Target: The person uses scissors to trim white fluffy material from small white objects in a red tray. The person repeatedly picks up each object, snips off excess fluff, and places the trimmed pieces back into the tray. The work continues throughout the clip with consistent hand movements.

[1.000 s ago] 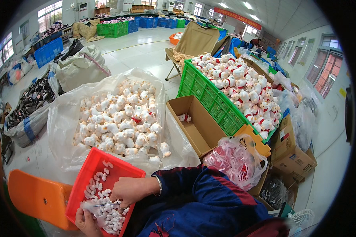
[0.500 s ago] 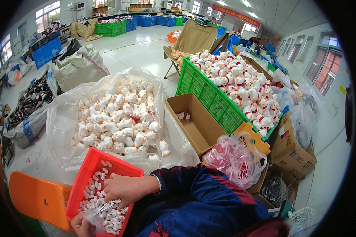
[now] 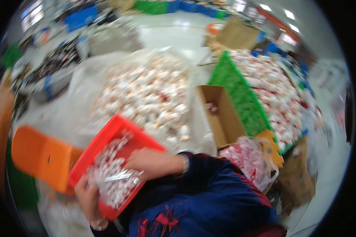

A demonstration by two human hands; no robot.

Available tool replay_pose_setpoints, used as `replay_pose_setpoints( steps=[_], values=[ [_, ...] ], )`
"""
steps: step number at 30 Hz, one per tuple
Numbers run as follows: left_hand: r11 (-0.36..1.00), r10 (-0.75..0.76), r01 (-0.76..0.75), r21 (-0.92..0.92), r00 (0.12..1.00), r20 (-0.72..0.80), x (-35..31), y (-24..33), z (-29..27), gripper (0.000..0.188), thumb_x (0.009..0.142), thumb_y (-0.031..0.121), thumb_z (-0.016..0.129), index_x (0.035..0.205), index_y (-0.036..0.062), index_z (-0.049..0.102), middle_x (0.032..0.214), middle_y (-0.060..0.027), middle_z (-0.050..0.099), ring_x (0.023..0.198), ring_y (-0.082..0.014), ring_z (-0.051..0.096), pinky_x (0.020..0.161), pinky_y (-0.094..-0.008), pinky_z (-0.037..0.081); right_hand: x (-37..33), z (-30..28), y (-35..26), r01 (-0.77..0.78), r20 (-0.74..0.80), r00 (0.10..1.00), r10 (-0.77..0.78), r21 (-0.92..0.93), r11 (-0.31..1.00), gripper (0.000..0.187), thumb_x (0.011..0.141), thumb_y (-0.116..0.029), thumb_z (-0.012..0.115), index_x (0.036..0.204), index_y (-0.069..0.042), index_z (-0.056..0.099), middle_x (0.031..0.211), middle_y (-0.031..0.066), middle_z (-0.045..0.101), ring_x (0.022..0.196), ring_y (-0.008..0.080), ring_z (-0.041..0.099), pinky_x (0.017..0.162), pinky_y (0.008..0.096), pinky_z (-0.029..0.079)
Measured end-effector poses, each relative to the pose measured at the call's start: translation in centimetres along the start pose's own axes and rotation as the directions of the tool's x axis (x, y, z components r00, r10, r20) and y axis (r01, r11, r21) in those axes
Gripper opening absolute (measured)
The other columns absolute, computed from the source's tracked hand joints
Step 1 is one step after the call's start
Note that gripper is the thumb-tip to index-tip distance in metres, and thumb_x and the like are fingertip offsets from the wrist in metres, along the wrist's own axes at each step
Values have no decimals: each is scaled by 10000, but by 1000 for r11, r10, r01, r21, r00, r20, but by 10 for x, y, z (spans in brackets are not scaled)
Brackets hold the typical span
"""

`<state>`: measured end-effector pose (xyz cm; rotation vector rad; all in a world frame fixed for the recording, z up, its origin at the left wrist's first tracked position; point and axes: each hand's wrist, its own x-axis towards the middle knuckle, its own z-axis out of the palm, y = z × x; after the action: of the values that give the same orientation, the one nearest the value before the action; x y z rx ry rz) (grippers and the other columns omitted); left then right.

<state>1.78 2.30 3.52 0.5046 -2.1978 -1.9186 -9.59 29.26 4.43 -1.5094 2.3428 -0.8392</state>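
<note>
Across my lap and the stool edge, a red tray (image 3: 138, 134) holds many small white plush pieces (image 3: 116, 195). My right hand (image 3: 150, 162) reaches over the tray, closed on a pair of scissors (image 3: 118, 177) whose silver blades point left. At the tray's left side, my left hand (image 3: 87, 195) has its fingers pinched together near the blade tips, on what looks like a white plush piece. Motion blur hides its exact shape, and whether the blades touch it cannot be told.
Beyond the tray lies a clear plastic sack (image 3: 83, 91) of white plush toys (image 3: 146, 91). A cardboard box (image 3: 225, 118) and a green crate (image 3: 233, 87) of toys with red trim stand right of it. An orange chair (image 3: 43, 156) is at left, a bag of pink strips (image 3: 245, 158) at right.
The whole view has swung and blurred, so the scene sits further right. The left hand shows more of its wrist. The scissors remain in the right hand, blades over the tray.
</note>
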Motion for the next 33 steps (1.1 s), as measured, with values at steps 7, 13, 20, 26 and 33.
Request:
replay_pose_setpoints(
  steps=[7, 13, 20, 26, 33],
  values=[
    [992, 125, -121, 45, 986, -107, -12, 1, 5, 149, 889, 57, 689, 1014, -8, 739, 880, -11, 720, 789, -59, 648, 706, -217, 515, 16, -34, -28, 20, -126, 992, -30, -83, 996, 564, 706, -288, 878, 1168, -54, 655, 1118, 141, 621, 1145, 359, 552, 984, 447, 456],
    [987, 140, -151, -61, 979, -148, -17, -2, 11, 162, 910, 50, 710, 1064, 0, 726, 846, 24, 680, 716, -13, 576, 624, -188, 462, 32, -19, -25, -34, 14, 999, 37, -187, 982, 613, 666, -305, 895, 1185, -85, 656, 1160, 105, 623, 1203, 329, 536, 979, 445, 435],
    [975, 101, -108, -196, 994, -47, -13, -9, 5, 214, 955, 87, 694, 1134, -28, 713, 836, 5, 679, 692, -14, 561, 630, -184, 452, 34, -17, -18, -75, 38, 996, 85, -219, 973, 416, 720, -258, 850, 1089, -116, 723, 981, 43, 669, 994, 256, 599, 845, 394, 424],
    [900, -62, 51, -434, 998, -11, -10, -18, -3, 208, 997, 136, 683, 1125, -25, 718, 800, -5, 684, 621, -17, 530, 554, -178, 411, 36, -21, -23, -69, 39, 996, 79, -223, 972, 355, 733, -239, 836, 1053, -118, 738, 911, 29, 661, 909, 242, 599, 803, 385, 410],
    [886, -75, 49, -462, 997, -37, -9, -16, -3, 119, 989, 90, 673, 1030, -8, 728, 796, -25, 687, 601, -35, 515, 544, -178, 391, 37, -23, -28, -57, 35, 997, 66, -215, 975, 359, 732, -242, 833, 1053, -114, 737, 898, 35, 657, 897, 243, 599, 804, 383, 407]
  ],
)
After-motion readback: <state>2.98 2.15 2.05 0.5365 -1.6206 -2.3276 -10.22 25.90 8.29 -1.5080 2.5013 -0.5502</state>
